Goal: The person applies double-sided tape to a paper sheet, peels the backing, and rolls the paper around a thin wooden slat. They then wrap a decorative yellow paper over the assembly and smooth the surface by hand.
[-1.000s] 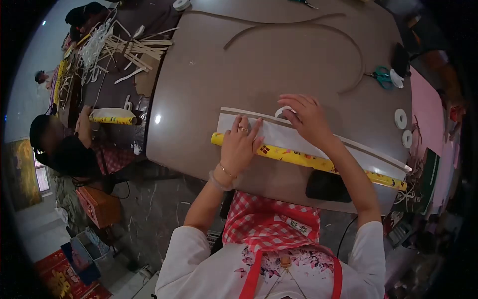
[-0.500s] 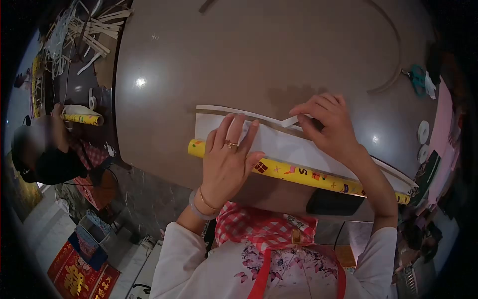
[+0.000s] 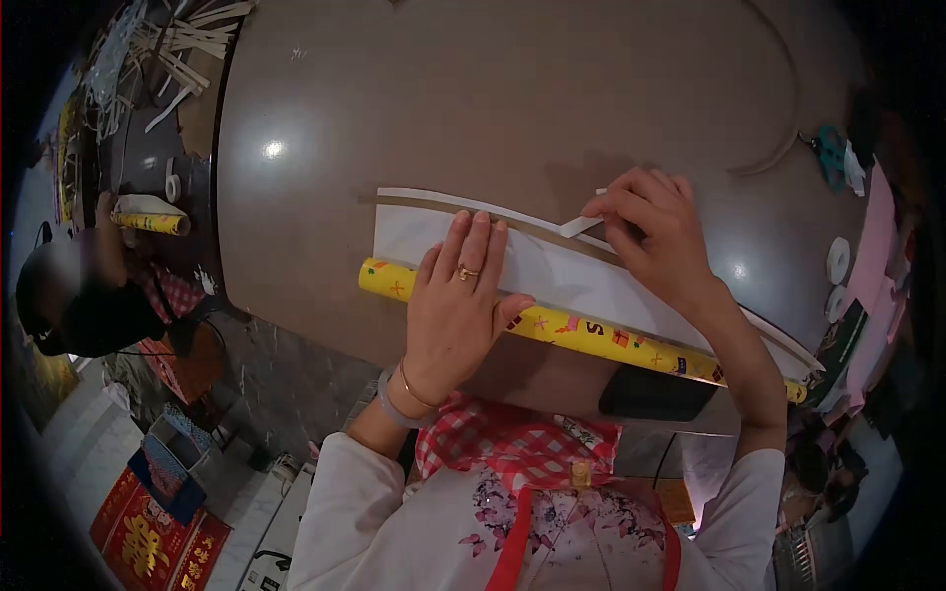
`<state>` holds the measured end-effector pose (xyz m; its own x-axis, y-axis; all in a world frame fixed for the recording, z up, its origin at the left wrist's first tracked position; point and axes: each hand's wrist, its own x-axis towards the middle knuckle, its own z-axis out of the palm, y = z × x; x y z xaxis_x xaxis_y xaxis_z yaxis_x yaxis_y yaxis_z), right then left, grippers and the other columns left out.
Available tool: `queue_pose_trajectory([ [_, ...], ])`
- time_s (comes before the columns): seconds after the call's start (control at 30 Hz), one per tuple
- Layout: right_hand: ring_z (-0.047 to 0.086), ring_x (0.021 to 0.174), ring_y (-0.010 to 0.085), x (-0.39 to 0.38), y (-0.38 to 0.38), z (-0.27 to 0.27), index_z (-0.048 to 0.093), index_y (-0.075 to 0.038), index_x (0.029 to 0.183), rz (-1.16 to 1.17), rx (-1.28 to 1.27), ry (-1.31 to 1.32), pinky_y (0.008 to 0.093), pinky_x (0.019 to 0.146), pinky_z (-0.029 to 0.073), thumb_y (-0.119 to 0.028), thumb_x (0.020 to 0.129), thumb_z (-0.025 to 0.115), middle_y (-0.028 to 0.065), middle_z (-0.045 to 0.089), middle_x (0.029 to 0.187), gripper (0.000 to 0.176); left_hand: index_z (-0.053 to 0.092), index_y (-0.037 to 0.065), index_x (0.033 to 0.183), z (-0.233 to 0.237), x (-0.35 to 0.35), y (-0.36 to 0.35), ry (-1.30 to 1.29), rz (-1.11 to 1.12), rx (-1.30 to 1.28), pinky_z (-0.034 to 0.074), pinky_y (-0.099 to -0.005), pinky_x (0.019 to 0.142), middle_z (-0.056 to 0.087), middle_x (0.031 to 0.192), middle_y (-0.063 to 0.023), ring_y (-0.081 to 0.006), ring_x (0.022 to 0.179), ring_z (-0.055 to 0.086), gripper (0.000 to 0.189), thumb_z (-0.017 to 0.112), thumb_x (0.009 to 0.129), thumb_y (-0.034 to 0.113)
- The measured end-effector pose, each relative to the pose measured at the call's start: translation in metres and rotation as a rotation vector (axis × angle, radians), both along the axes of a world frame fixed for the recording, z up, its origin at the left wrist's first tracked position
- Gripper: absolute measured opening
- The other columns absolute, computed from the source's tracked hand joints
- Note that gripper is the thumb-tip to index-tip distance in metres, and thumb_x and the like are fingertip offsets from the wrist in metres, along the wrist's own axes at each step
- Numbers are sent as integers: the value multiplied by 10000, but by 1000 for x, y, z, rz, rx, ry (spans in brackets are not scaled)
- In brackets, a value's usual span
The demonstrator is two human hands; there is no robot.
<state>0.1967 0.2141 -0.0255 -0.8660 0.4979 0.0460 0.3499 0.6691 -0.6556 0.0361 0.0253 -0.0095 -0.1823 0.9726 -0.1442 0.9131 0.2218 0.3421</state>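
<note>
A roll of yellow patterned wrapping paper lies across the table's near side, its white underside partly unrolled above it. Along the far edge of the sheet runs a narrow white strip beside a brownish band. My left hand lies flat on the sheet with fingers stretched out, the thumb over the roll. A gold ring is on one finger. My right hand pinches the folded-back end of the white strip, raised a little off the sheet.
Two white tape rolls and teal-handled scissors are at the right. A dark flat object lies below the roll. At the left, a person handles another yellow roll near a pile of pale strips.
My left hand has flattened, with its fingers closer together. The right hand still pinches the strip, its fold slightly farther right along the sheet. The whole view has shifted a little.
</note>
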Motion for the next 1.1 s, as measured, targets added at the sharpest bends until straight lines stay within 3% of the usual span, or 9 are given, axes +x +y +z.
queue_pose_trajectory([
  [0.2, 563, 906, 183, -1, -2, 0, 669, -143, 876, 33, 99, 39, 372, 870, 335, 8, 720, 639, 5, 591, 945, 219, 464, 36, 1365, -2, 0, -1, -17, 9, 18, 366, -462, 1006, 414, 1427, -168, -333, 1338, 379, 689, 461, 904, 548],
  [0.3, 566, 995, 179, 0, -15, 8, 673, -189, 913, 4, 301, 70, 402, 966, 280, -16, 682, 679, -7, 607, 1070, 288, 440, 32, 1386, 2, -1, 0, 8, -22, -19, 359, -445, 1025, 402, 1441, -167, -331, 1351, 370, 673, 477, 913, 508],
  [0.4, 517, 1123, 120, 8, -31, 13, 654, -257, 1045, 207, 689, 154, 402, 1015, 189, -181, 726, 672, -25, 607, 1177, 328, 483, 4, 1335, -2, -1, -1, -19, 8, 19, 367, -462, 1005, 440, 1403, -172, -333, 1332, 387, 712, 423, 908, 570],
  [0.63, 497, 1099, 90, -7, -42, 7, 643, -217, 1056, 314, 827, 29, 377, 969, 199, -246, 777, 625, -68, 599, 1159, 281, 489, -16, 1323, -5, -2, -1, -67, 45, 64, 369, -455, 1009, 450, 1394, -172, -319, 1333, 390, 719, 399, 918, 571],
  [0.73, 501, 1068, 98, -10, -42, 3, 643, -214, 1082, 316, 789, -22, 362, 908, 218, -242, 776, 631, -65, 595, 1162, 307, 490, -15, 1324, -7, -3, -2, -42, 30, 45, 368, -449, 1015, 447, 1398, -169, -316, 1337, 386, 717, 391, 922, 570],
  [0.8, 518, 968, 63, -14, -43, 5, 616, -227, 978, 264, 785, -7, 326, 789, 262, -226, 781, 631, -82, 577, 1072, 198, 470, -1, 1347, -6, -3, -2, 7, 14, 33, 385, -425, 1022, 472, 1373, -164, -310, 1330, 407, 751, 366, 915, 604],
  [1.1, 531, 920, 92, -18, -42, 9, 655, -145, 997, 261, 667, 15, 307, 757, 270, -194, 720, 654, -57, 597, 1004, 281, 439, 24, 1386, -3, -4, -1, -7, 21, 0, 363, -404, 1045, 451, 1393, -151, -292, 1332, 402, 759, 354, 912, 610],
])
